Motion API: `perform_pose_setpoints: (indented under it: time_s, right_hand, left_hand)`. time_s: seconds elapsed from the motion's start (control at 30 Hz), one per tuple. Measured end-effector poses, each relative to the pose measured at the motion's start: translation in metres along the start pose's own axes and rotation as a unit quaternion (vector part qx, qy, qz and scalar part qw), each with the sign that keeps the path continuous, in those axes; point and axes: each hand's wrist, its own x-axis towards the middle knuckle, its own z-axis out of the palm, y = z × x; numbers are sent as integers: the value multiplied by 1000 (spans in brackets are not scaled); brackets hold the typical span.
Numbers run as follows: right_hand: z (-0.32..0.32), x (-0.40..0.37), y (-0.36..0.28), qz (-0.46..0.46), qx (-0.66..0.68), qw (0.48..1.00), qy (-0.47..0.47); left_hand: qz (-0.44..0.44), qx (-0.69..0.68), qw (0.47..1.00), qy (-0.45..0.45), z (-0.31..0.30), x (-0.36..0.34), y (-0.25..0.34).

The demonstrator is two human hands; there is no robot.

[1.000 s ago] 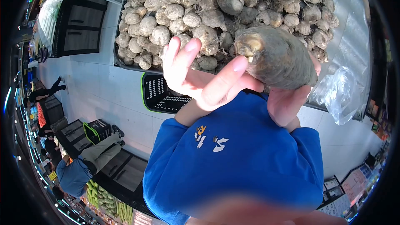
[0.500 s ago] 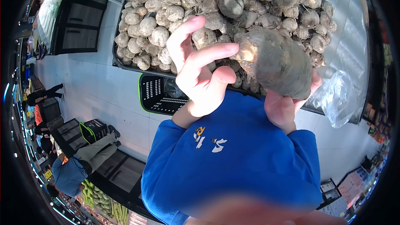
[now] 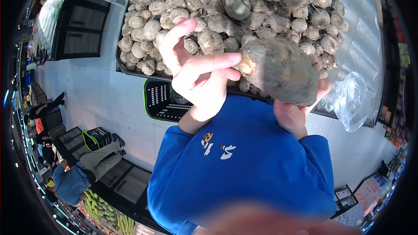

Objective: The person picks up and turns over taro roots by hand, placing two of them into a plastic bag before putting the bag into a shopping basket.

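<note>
A large brown taro is held up over the pile, lying nearly level, its pale end pointing left. My right hand grips it from below and behind at its right end, with part of the fingers hidden behind it. My left hand is at the pale end with its fingers apart. One fingertip is at that end, touching or almost touching it; the thumb sits just below, and another finger points up over the pile. Behind both hands spreads a heap of smaller round taros with hairy roots.
A black shopping basket with a green rim is below the display edge, left of my body. Clear plastic bags lie at the right. A person stands at lower left by a vegetable stand, near another basket.
My left hand has shifted slightly left and its thumb has come closer to the finger at the taro's end. The taro, in my right hand, has moved a little left.
</note>
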Motion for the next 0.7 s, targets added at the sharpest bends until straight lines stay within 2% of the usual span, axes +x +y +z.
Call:
perform_pose_setpoints:
  time_s: [0.07, 0.1, 0.17, 0.37, 0.4, 0.47, 0.7]
  right_hand:
    - [-5, 4, 8, -88, 51, 994, -47]
    - [-4, 4, 5, -89, 50, 994, -46]
    - [-2, 5, -2, -35, -15, 999, -35]
    - [-1, 5, -4, -31, -22, 998, -51]
    - [1, 6, -3, -32, -24, 998, -50]
    - [6, 10, -1, -94, 14, 994, -57]
    - [5, 8, -1, -113, -24, 990, -84]
  left_hand:
    - [-6, -12, 1000, 5, 1, -2, -1]
    - [-11, -22, 1000, 11, 1, -2, 0]
    - [-19, -22, 999, 13, 2, -3, 1]
    - [-43, -23, 998, 31, 5, -6, 2]
    - [-39, -18, 998, 37, 5, -7, 1]
    - [-38, -12, 998, 38, 5, -6, 1]
    - [-42, 2, 999, 35, 2, -6, 0]
